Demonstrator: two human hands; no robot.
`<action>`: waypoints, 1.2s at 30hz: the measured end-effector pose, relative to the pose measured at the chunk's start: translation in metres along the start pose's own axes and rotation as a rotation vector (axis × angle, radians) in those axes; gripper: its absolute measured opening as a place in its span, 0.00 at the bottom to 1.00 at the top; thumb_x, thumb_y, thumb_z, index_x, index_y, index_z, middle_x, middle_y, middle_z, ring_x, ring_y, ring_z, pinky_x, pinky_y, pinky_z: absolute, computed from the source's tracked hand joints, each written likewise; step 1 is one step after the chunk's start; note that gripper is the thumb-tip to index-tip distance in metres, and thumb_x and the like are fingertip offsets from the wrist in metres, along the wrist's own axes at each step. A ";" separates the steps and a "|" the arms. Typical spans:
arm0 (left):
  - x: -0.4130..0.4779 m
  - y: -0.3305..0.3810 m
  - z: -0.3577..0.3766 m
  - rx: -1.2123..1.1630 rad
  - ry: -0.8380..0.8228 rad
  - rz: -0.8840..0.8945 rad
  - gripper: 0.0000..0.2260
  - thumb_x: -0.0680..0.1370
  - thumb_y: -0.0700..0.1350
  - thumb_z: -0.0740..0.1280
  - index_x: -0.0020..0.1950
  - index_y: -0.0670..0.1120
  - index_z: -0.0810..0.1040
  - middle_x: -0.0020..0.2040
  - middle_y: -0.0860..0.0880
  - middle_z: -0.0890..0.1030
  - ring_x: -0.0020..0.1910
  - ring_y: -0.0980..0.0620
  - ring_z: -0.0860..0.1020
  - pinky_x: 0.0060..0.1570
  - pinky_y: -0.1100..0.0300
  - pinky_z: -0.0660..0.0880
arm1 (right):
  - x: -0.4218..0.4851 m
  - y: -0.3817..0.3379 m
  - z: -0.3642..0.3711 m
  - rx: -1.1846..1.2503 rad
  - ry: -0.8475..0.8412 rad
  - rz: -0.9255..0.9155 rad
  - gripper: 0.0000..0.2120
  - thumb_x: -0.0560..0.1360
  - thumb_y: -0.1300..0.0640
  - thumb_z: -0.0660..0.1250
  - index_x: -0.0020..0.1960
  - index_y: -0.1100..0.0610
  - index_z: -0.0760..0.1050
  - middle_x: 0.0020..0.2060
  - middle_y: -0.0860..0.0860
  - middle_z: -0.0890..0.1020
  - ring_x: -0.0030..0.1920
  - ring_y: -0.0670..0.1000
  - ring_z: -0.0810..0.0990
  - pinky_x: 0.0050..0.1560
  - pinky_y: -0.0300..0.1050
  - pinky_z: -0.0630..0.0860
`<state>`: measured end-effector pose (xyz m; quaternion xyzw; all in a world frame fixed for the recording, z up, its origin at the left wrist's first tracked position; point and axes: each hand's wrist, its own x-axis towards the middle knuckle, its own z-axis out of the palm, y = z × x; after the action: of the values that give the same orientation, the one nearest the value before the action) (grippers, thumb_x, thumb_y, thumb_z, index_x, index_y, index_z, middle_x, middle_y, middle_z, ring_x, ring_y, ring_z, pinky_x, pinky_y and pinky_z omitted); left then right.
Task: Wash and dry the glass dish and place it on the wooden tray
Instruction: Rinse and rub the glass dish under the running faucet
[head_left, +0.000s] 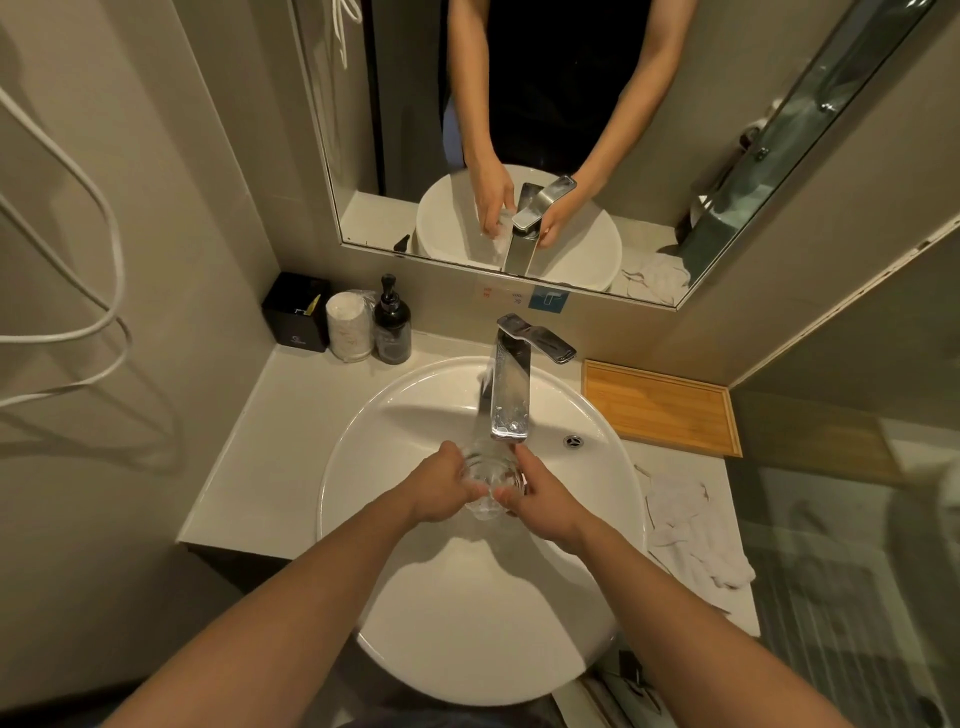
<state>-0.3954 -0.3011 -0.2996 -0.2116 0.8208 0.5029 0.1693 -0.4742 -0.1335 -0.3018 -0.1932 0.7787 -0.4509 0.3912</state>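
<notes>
Your left hand (441, 486) and your right hand (543, 501) meet in the middle of the frame, and both are closed around the glass dish (488, 486). The fingers of each hand wrap one side of it, so the dish sits between your palms, touching both. It is held above the bowl of the sink (395, 452), directly under the mouth of the tap (511, 389). I cannot tell for sure if water runs into it, though the glass looks wet and shiny.

The dish is clear, round and rather deep, with a ribbed wall, and its opening faces up toward the tap. Wet glass is slippery, so I judge the two-hand hold is a good one.

The relation that matters for the coming move is this: the white cloth (691, 535) lies crumpled on the counter at the right of the sink, near your right forearm, and the wooden tray (660, 405) lies further up on the same right side, just beside the tap. So both things are nearer to your right hand. The tray is flat, rectangular, light brown, with a low rim, and its long side runs left to right in the frame.

At the upper left of the sink stand a dark soap bottle (392, 327) and a black box (296, 312), well apart from your hands.
</notes>
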 end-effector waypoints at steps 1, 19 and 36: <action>0.000 0.001 0.001 0.003 0.015 0.017 0.10 0.78 0.46 0.69 0.52 0.47 0.69 0.50 0.47 0.76 0.48 0.49 0.77 0.50 0.50 0.78 | -0.001 -0.002 0.000 -0.003 0.003 -0.007 0.28 0.75 0.54 0.68 0.64 0.25 0.66 0.66 0.53 0.76 0.62 0.53 0.80 0.63 0.58 0.80; 0.000 0.004 0.007 0.054 -0.006 0.042 0.16 0.80 0.43 0.66 0.62 0.38 0.65 0.56 0.42 0.77 0.50 0.48 0.77 0.47 0.55 0.77 | -0.006 -0.004 -0.006 -0.222 0.011 -0.062 0.23 0.80 0.60 0.67 0.73 0.53 0.66 0.57 0.46 0.77 0.50 0.42 0.77 0.48 0.28 0.72; -0.006 0.009 0.004 0.134 -0.067 0.062 0.20 0.78 0.46 0.70 0.64 0.43 0.65 0.52 0.46 0.80 0.51 0.46 0.80 0.53 0.49 0.77 | -0.018 -0.003 -0.013 -0.406 0.001 -0.057 0.32 0.82 0.56 0.65 0.81 0.45 0.54 0.61 0.54 0.69 0.60 0.50 0.72 0.63 0.40 0.67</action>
<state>-0.3947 -0.2928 -0.2916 -0.1573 0.8526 0.4586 0.1948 -0.4736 -0.1160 -0.2882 -0.2897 0.8480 -0.2956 0.3310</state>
